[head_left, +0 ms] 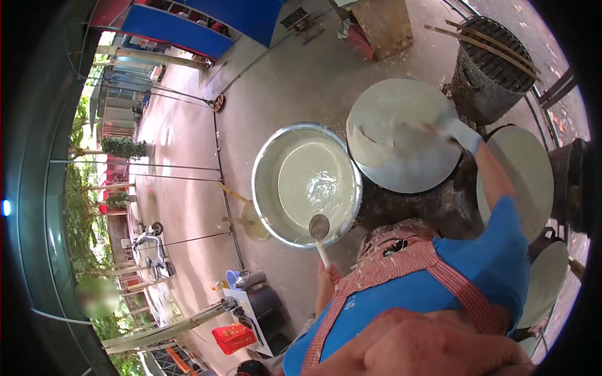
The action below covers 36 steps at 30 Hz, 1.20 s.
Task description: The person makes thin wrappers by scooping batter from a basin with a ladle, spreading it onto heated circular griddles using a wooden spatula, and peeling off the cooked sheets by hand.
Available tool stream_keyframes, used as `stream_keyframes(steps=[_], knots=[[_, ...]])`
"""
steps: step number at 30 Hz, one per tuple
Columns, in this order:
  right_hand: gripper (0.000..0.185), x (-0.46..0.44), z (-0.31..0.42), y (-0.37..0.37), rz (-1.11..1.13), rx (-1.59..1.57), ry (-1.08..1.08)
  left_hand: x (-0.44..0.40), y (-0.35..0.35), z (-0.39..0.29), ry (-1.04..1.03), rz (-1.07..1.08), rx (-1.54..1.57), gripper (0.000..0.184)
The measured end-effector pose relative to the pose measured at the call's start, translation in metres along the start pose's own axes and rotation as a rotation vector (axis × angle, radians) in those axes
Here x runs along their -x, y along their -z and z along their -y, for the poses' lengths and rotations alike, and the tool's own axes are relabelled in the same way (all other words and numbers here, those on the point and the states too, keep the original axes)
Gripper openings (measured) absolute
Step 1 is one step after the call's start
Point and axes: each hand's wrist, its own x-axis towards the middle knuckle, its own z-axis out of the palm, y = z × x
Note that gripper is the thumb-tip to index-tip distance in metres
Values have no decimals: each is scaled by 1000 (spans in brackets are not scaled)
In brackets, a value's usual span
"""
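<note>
My left hand is closed around the pale handle of a ladle. The ladle's round bowl is over the near rim of a large metal basin, which holds pale, wet batter. To the right, a round griddle carries a pale layer of batter over much of its top. Above it is my right hand, in a white glove and blurred by motion. A smeared brown flat spreader extends left from the glove, low over the griddle; its exact shape and my fingers are unclear.
More round griddles stand right of my arm. Two sticks lie across a dark drum at the upper right. A red box sits on a small table at the lower left. A scooter is parked farther left.
</note>
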Motion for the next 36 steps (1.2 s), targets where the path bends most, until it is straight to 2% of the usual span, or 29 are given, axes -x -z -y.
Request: stream_keyframes(steps=[1, 3, 4, 6, 8, 9, 11, 13, 15, 16, 18, 19, 20, 21, 22, 23, 24, 25, 26, 27, 29, 31, 32, 33, 34, 35, 36], knots=[[14, -15, 22, -11, -140, -173, 144, 0, 3, 3, -7, 16, -6, 41], [12, -37, 54, -19, 69, 103, -125, 0, 6, 8, -7, 16, -25, 40], [12, -34, 39, -24, 81, 81, -130, 1, 8, 10, 10, -15, -6, 40], [9, -21, -5, -12, 320, 157, 367, 0, 11, 14, 38, -61, 34, 39], [9, 22, -22, 5, 336, 615, 906, 7, 15, 23, -41, 11, -40, 37], [9, 42, 5, 11, 362, 622, 913, 8, 13, 26, -38, 0, -16, 37], [8, 72, 61, 18, 255, -127, -454, 13, 6, 26, 37, -77, 118, 36], [11, -2, -11, 22, 207, 100, -36, 20, 2, 23, 35, -86, 132, 36], [20, -31, 26, -15, 14, -53, 274, 23, 4, 20, 43, -76, 131, 36], [20, -24, 55, -23, 0, -53, 269, 27, 5, 18, 45, -58, 129, 36], [21, 6, 107, -32, 287, 76, -320, 26, 23, 15, 51, -35, 104, 36], [18, -16, 6, -16, 345, 9, -67, 16, 39, 21, 36, -60, 70, 36], [14, 14, -9, 0, 402, 291, 360, 8, 54, 32, 25, -86, 47, 36], [11, 66, 31, 5, 315, 615, 1071, -2, 68, 43, 47, -77, 62, 36], [10, 116, 30, 9, 338, 563, 613, -12, 84, 44, 17, -24, 43, 35], [14, 166, 28, 12, 255, 431, 41, -19, 97, 44, -7, 30, 28, 33], [21, 216, 27, 15, 108, 344, -376, -23, 100, 38, 23, 84, -6, 30], [24, 265, 17, 4, -43, 157, -418, -26, 106, 30, 57, 137, -49, 27], [28, 311, 15, -16, -202, -38, -455, -35, 117, 30, 152, 160, 43, 22], [28, 326, -9, -59, -415, -159, -277, -49, 122, 27, 245, 190, 127, 18], [27, 331, 14, -146, -593, -621, -258, -36, 118, 21, -50, 339, 4, 16], [31, 290, -18, -225, -794, -151, -117, -49, 131, 11, 363, 341, 364, 17], [34, 264, 16, -262, -776, 149, -247, -52, 133, 6, 362, 362, 372, 17], [35, 233, 14, -298, -807, -63, -68, -49, 134, 1, 393, 420, 441, 17], [34, 209, 15, -320, -800, 112, -31, -42, 136, 1, 424, 467, 508, 17], [34, 187, 17, -332, -712, 297, -115, -37, 138, -3, 413, 461, 503, 17], [34, 197, 20, -340, -716, 267, -118, -24, 137, -12, 414, 471, 531, 22]])
